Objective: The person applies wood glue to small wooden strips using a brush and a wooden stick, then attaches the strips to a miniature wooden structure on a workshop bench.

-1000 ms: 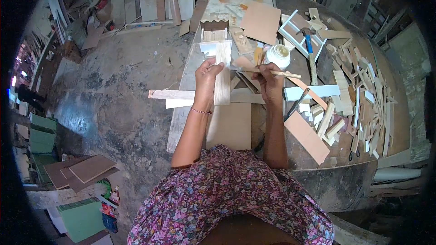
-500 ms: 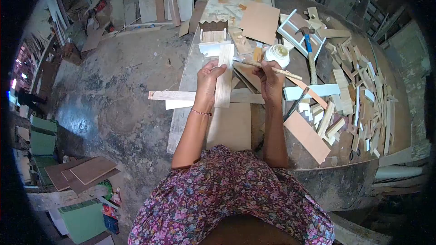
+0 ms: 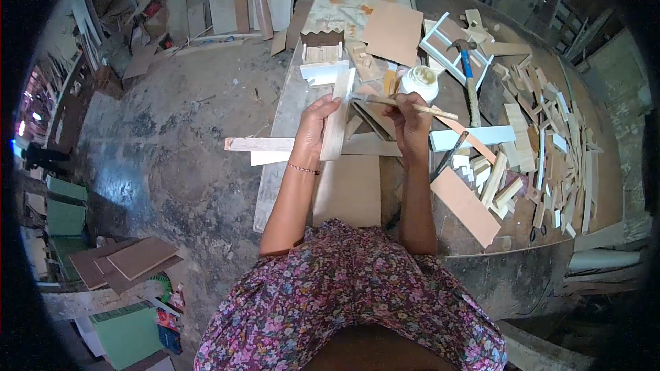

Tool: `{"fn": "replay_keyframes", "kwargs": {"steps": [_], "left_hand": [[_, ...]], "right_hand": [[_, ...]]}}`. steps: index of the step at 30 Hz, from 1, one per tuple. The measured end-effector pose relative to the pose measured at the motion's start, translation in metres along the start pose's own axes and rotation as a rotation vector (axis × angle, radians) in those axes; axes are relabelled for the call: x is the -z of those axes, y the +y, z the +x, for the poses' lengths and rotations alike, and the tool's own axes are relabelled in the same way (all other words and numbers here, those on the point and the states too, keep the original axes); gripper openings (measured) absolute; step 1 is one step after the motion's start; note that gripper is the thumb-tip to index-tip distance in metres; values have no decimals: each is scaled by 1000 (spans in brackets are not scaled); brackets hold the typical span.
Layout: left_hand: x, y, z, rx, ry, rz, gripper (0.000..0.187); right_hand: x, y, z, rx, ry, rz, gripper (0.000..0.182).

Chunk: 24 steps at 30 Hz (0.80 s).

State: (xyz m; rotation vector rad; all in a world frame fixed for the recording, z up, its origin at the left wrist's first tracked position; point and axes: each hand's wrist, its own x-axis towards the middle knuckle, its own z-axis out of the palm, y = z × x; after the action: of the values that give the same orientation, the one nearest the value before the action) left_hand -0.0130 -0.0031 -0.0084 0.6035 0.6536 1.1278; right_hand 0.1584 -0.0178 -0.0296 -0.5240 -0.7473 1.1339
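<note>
My left hand (image 3: 317, 122) grips a narrow, pale wooden board (image 3: 336, 124), thumb on its face and the board tilted a little to the right. In my right hand (image 3: 411, 122) is a paintbrush (image 3: 440, 113), pinched by its wooden handle, its bristles pointing left at the board's right edge. Just behind the right hand stands an open white jar (image 3: 419, 84) with pale, creamy contents. Below the held board lies a flat tan panel (image 3: 349, 192). A long wooden strip (image 3: 260, 145) passes behind my left wrist.
A blue-handled hammer (image 3: 470, 82) and a white frame (image 3: 440, 45) lie right of the jar. Many wood offcuts (image 3: 550, 144) cover the table's right side, with scissors (image 3: 537, 232) near its front edge. A small wooden box-like piece (image 3: 323, 51) stands at the back.
The board in my left hand has turned slightly, showing more of its right edge. The brush stays beside it, with only a small shift.
</note>
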Motion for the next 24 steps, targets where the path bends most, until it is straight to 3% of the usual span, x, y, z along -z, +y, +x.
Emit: {"fn": "replay_keyframes", "kwargs": {"steps": [17,24], "left_hand": [[0,0,-3,23,-131,-10,15],[-5,0,-5,47,-42,-110,17]], "right_hand": [[-5,3,5,48,84,-17,15],[-8,0,2,40,29,-14,10]]}}
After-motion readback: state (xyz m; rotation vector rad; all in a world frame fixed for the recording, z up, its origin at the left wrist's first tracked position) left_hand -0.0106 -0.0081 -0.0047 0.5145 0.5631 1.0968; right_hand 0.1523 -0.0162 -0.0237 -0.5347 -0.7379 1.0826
